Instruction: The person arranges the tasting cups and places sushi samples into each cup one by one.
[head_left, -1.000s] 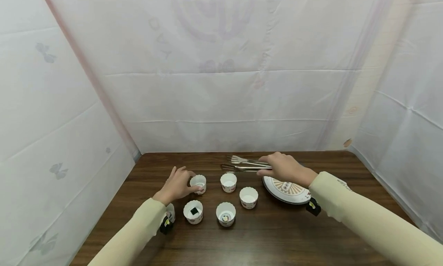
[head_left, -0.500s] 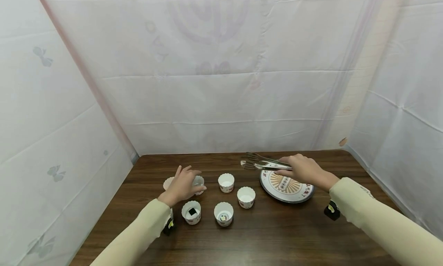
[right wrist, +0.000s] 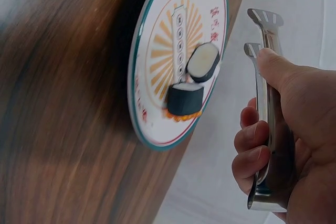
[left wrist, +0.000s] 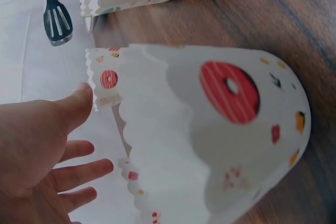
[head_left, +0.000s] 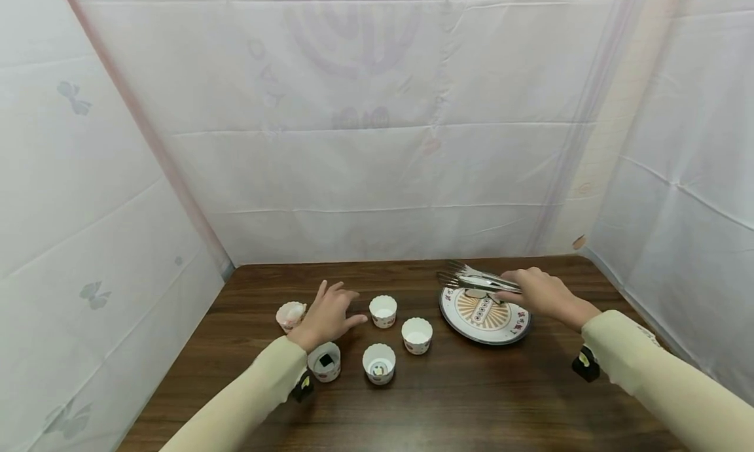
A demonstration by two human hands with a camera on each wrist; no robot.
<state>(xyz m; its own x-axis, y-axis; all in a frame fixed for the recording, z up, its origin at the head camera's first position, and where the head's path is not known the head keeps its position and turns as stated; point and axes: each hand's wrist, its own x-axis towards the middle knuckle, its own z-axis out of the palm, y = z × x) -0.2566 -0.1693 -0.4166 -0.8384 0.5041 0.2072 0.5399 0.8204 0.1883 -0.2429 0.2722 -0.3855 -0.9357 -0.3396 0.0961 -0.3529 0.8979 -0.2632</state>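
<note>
My right hand [head_left: 544, 294] grips a pair of metal tongs [right wrist: 269, 114], its slotted tips pointing left over the far part of a round printed plate [head_left: 485, 324]. Two sushi pieces lie on that plate: one with a pale oval top [right wrist: 203, 62], the other a dark-wrapped piece [right wrist: 185, 99] with orange bits below it. My left hand [head_left: 330, 314] hovers among the paper baking cups with fingers spread, holding nothing. In the left wrist view a donut-printed paper cup [left wrist: 231, 93] stands close to it, apart from the fingers.
Several more cups stand around: one with a pale pinkish piece [head_left: 291, 314], one with a black-topped piece [head_left: 324, 362], one with a small pale item [head_left: 379, 365], and two plain-looking ones, a back cup [head_left: 383, 311] and a right cup [head_left: 417, 337]. White cloth [head_left: 377, 177] hangs behind the wooden table.
My right hand has carried the tongs rightward, away from the cups and over the plate. My left hand has shifted right from beside a back cup, uncovering the far-left cup.
</note>
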